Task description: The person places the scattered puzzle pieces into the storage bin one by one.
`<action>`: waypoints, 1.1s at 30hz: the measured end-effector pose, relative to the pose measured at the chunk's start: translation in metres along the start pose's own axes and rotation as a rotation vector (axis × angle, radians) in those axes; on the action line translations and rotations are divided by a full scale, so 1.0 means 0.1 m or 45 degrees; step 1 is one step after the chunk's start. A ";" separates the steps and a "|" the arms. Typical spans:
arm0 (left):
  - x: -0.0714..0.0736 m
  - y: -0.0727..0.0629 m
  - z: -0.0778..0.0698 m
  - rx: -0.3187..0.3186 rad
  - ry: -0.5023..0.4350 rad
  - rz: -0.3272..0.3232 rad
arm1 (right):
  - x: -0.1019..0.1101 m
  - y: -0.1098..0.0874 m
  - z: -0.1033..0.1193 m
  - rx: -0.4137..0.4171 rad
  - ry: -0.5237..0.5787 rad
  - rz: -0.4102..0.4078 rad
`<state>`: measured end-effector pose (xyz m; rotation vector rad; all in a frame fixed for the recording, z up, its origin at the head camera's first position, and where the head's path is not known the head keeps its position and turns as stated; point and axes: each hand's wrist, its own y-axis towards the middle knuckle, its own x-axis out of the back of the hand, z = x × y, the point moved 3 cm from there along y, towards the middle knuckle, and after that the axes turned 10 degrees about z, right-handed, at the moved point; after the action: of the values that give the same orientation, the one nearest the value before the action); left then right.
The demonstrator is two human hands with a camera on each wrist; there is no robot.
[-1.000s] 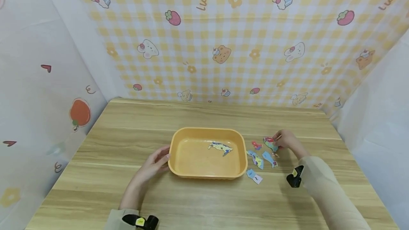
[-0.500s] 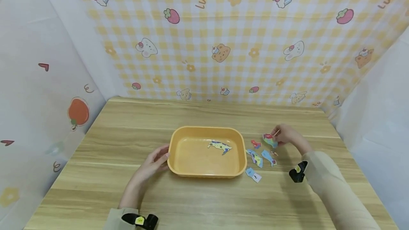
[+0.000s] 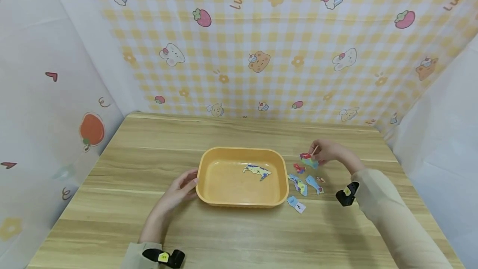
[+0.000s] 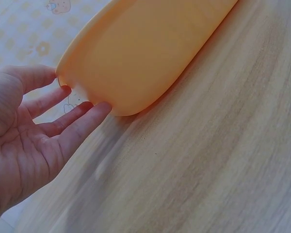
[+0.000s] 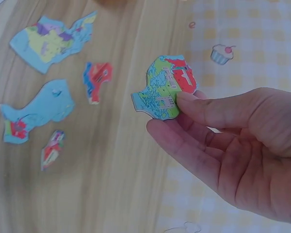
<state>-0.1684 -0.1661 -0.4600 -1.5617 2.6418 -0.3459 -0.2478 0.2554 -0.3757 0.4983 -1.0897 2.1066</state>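
My right hand (image 3: 326, 151) pinches a map puzzle piece (image 5: 165, 87), red, green and light blue, between thumb and fingers. It is held up off the table, right of the yellow tray (image 3: 242, 205). My left hand (image 4: 31, 126) touches the tray's left end with fairly straight fingertips against the outside, near the rim. Inside the tray lies a pale yellow and blue puzzle piece (image 3: 257, 171). Between tray and right hand lie a small red piece (image 5: 98, 80), a light blue piece (image 5: 43, 109), a yellow-purple-blue piece (image 5: 48, 41) and a tiny red-and-white piece (image 5: 52, 150).
A blue-and-white piece (image 3: 296, 204) lies near the tray's front right corner. Everything stands on a wood-grain table (image 3: 239, 240). A checked cloth (image 3: 224, 53) hangs behind the table, with pale sheets (image 3: 41, 107) at the sides.
My right hand has lifted the puzzle piece off the table and moved it left and away from me, toward the tray's back right. My left hand stays at the tray.
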 end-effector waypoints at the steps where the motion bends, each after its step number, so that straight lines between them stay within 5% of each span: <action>1: 0.00 0.00 0.00 0.013 -0.007 -0.002 | 0.00 0.00 0.03 0.007 -0.011 0.007; 16: 0.01 0.01 0.00 -0.004 -0.018 0.003 | 0.01 0.11 0.54 0.059 -0.055 0.157; 33: 0.01 0.01 0.00 -0.008 -0.036 -0.003 | -0.17 0.46 0.91 0.062 -0.101 0.274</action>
<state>-0.1697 -0.1662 -0.4603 -1.5600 2.6225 -0.3132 -0.2684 0.1549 -0.3593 0.5105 -1.1848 2.3222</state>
